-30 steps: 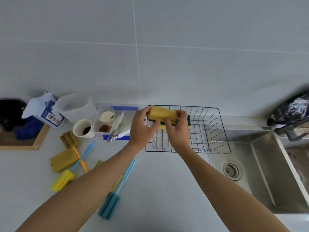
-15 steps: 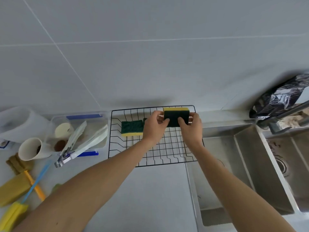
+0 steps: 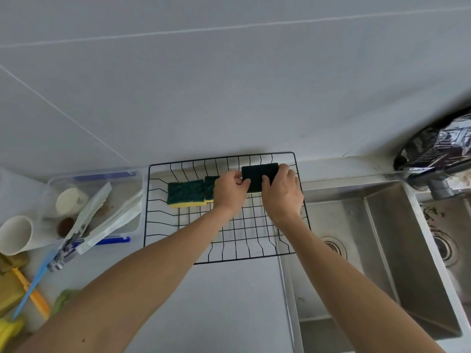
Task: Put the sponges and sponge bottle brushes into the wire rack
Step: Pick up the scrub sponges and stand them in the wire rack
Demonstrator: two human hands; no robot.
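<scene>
Both the left hand point(image 3: 228, 190) and right hand point(image 3: 282, 191) pinch a green-faced sponge point(image 3: 258, 173) at the wire rack's point(image 3: 301, 200) back beside two seated sponges point(image 3: 186, 194), while the bottle brushes point(image 3: 30, 291), seemingly several, wait on the counter.

My desk point(image 3: 229, 307) is a pale grey surface running along the tiled wall, with the steel sink point(image 3: 382, 263) let into its right end. The black wire rack point(image 3: 254, 248) sits at the back edge, just left of the sink, its right side reaching slightly over the sink's rim. Just beside the rack on the left is a clear plastic container point(image 3: 132, 174) with blue clips, also against the back edge. A white cup point(image 3: 15, 235) lies tipped over further left. Toward the front left corner lie the sponge bottle brushes point(image 3: 28, 294), blue and orange handles crossing, with brownish sponges point(image 3: 10, 289) touching them.
</scene>
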